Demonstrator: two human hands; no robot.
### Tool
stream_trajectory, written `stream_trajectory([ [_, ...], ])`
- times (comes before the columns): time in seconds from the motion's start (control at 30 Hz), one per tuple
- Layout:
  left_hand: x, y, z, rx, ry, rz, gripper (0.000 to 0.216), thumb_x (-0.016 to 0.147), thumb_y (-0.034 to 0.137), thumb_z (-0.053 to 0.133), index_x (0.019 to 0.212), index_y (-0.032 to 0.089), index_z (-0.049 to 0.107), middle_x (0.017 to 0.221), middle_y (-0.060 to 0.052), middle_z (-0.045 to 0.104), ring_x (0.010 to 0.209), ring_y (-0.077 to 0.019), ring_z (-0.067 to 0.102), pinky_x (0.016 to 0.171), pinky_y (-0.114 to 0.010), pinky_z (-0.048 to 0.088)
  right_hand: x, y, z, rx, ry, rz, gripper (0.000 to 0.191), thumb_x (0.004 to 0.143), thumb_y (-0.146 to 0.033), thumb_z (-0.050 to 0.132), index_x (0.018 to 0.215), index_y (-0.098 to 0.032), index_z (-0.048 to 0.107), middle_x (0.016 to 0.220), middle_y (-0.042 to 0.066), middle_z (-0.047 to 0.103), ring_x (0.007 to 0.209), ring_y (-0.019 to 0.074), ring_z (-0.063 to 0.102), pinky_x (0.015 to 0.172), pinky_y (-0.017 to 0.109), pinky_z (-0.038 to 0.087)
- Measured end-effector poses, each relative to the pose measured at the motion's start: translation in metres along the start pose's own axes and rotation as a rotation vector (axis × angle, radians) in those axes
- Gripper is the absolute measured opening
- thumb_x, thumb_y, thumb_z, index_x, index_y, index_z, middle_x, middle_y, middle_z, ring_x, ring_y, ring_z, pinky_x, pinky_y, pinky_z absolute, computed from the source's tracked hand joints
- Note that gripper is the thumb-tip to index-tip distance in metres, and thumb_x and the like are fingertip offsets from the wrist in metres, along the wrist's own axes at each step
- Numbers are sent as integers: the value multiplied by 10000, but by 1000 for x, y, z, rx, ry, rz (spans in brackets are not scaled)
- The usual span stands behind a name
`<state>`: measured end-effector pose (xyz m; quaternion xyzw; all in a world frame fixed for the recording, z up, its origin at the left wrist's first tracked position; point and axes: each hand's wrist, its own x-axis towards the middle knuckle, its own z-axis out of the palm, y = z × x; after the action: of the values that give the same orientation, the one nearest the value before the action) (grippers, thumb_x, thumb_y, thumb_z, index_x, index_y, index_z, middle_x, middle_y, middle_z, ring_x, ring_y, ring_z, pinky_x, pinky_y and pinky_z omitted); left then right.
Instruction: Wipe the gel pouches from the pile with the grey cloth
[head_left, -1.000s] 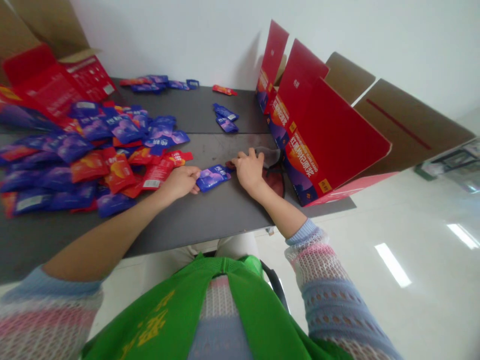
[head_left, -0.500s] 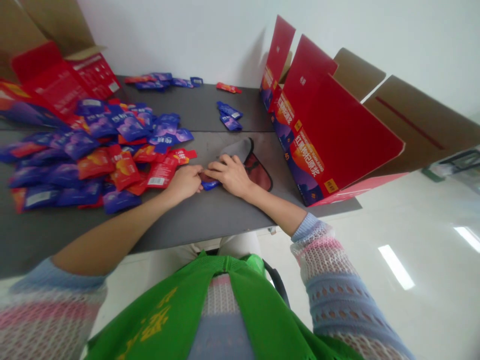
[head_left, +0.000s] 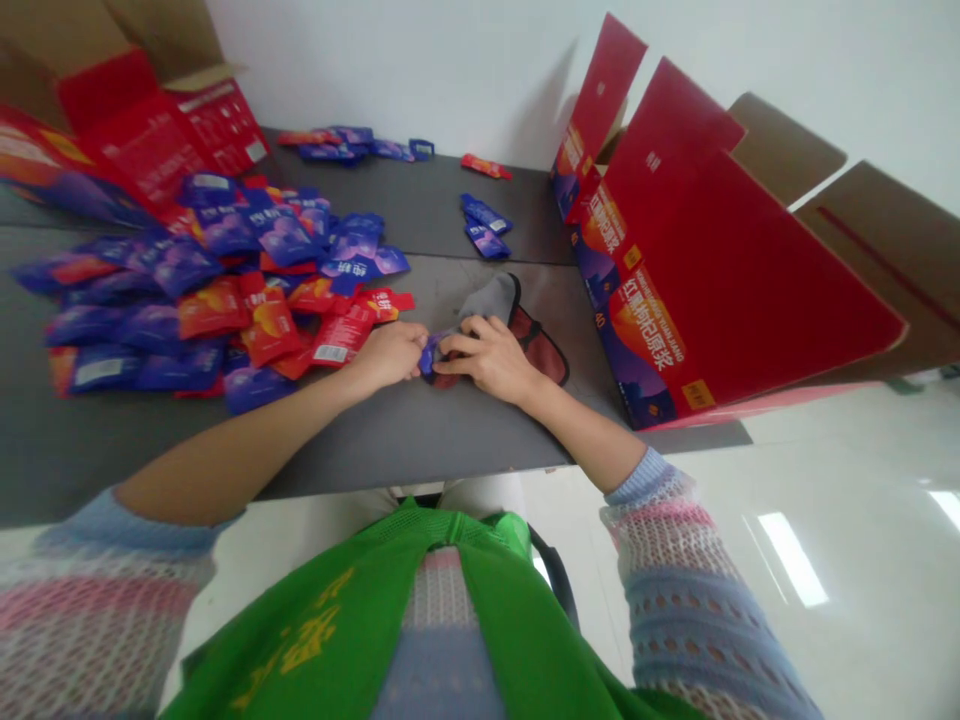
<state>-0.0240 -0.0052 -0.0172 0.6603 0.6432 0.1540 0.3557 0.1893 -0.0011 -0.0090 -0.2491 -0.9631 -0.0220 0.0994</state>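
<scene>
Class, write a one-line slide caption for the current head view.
Left fingers hold a blue packet and right fingers a cloth against it, beside a heap of packets.

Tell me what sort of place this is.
Probably a packing or sorting room: a heap of shiny blue and red pouches lies on a dark grey table, and open red cardboard cartons stand nearby.

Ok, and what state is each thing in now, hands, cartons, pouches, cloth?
Left hand: closed on the held pouch
Right hand: fingers bent over the cloth
Held pouch: partly hidden
Cloth: lying unevenly, partly covered
Right carton: open, flaps up
Left carton: open
Pouch heap: loose, jumbled
Two blue pouches: lying loose
Single red pouch: lying flat
</scene>
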Motion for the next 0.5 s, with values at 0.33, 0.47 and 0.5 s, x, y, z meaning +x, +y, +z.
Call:
stream_trajectory([
  [0.33, -1, 13, -5, -130, -56, -111, 208, 860, 208, 518, 656, 195, 559, 553, -20, 629, 463, -142, 585, 448, -216, 441, -18, 40, -8, -82, -18, 561, 355, 1020, -248, 440, 1118, -331, 771, 1220, 39, 682, 1129, 288, 433, 887, 421, 284],
  [0.47, -10, 12, -8, -212, -57, -158, 260, 868, 230, 506, 611, 192, 526, 533, -27, 612, 446, -134, 568, 438, -214, 431, -20, 50, -10, -104, -15, 680, 412, 995, -160, 428, 1218, -340, 725, 1264, 48, 674, 1138, 297, 459, 895, 438, 335],
  [0.5, -14, 11, -13, -217, -82, -164, 260, 868, 246, 504, 614, 193, 526, 527, -31, 611, 453, -142, 576, 448, -222, 444, -20, 51, -9, -109, -11, 688, 452, 979, -122, 420, 1263, -339, 697, 1283, 49, 670, 1141, 298, 462, 894, 441, 349],
])
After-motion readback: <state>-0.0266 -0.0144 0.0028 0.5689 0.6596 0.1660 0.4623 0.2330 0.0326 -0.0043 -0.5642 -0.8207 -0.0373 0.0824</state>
